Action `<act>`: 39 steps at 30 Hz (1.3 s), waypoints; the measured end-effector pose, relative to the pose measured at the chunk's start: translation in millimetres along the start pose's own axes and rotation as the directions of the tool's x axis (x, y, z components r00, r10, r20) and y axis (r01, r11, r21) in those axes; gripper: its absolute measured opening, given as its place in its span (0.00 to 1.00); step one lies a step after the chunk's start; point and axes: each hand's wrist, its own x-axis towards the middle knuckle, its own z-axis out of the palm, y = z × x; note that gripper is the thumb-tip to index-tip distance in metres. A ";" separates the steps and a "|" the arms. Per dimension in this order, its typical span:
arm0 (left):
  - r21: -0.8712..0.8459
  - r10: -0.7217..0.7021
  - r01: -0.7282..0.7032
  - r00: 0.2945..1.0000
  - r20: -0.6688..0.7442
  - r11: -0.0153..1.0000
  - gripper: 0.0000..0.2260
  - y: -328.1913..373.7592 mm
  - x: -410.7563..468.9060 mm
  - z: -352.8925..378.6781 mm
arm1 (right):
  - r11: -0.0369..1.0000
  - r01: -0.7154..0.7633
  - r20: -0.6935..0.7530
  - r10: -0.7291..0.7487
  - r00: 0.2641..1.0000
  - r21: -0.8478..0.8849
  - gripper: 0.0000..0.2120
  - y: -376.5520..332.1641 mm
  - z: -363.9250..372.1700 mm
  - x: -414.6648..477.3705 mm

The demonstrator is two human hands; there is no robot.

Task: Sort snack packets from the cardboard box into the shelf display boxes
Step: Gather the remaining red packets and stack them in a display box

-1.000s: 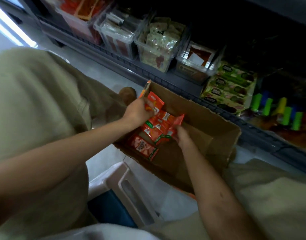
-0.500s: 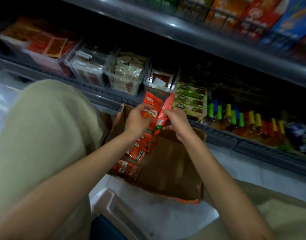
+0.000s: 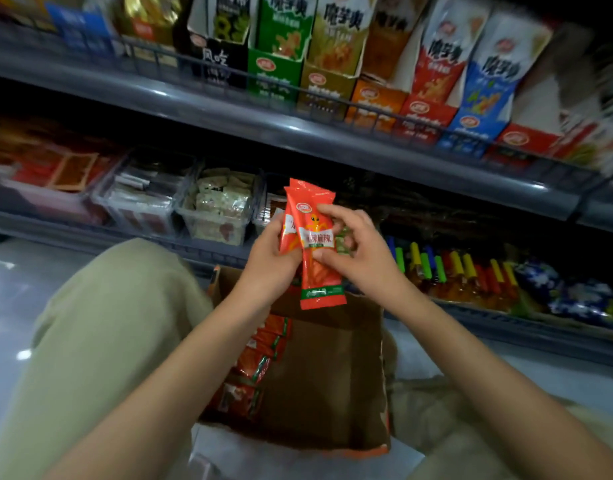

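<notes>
Both hands hold a small stack of red snack packets upright above the brown cardboard box. My left hand grips the stack from the left side. My right hand pinches the front packet between thumb and fingers. More red packets lie along the left inner side of the box. On the upper shelf stand tall display boxes: green, orange, red and blue.
The lower shelf holds clear plastic bins of packets and coloured bottles at the right. My knees in beige trousers flank the box. A grey shelf edge runs across the view.
Both hands lifted the red packets out of the box to shelf height, and the view tilted upward, bringing the upper shelf's display boxes into sight.
</notes>
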 end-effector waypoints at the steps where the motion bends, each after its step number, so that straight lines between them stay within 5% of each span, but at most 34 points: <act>1: 0.010 -0.002 0.002 1.000 0.023 1.000 0.16 2.9 -0.3 1.3 | 1.000 -0.013 -0.040 0.013 0.999 -0.006 0.31 0.5 -1.0 -1.7; 4: 0.029 -0.004 0.002 0.999 0.054 1.000 0.13 8.5 -2.5 6.2 | 0.982 -0.112 -0.014 0.115 0.993 0.150 0.34 0.4 -2.8 -6.4; 8: -0.059 -0.029 0.037 0.991 0.132 0.998 0.11 15.6 -11.0 14.7 | 0.835 -0.227 0.000 0.262 0.965 0.502 0.34 -6.7 -9.2 -9.9; 11: -0.019 0.034 -0.031 0.981 0.189 0.999 0.23 17.3 -11.9 19.0 | 0.856 -0.204 -0.044 0.255 0.966 0.474 0.38 -10.0 -13.3 -8.3; 17: 0.063 0.112 -0.127 0.974 0.197 0.990 0.17 13.7 -6.3 25.5 | 0.871 -0.198 -0.046 0.243 0.969 0.449 0.18 -15.3 -26.1 -2.7; 23: 0.135 0.208 -0.233 0.962 0.177 0.963 0.18 19.8 -5.6 26.7 | 0.900 -0.178 -0.082 0.228 0.970 0.399 0.10 -23.6 -44.2 -1.8; 39: 0.046 0.216 -0.234 0.944 0.248 0.971 0.17 25.5 -7.2 30.7 | 0.851 -0.069 -0.061 0.118 0.991 0.521 0.27 -30.4 -51.9 6.6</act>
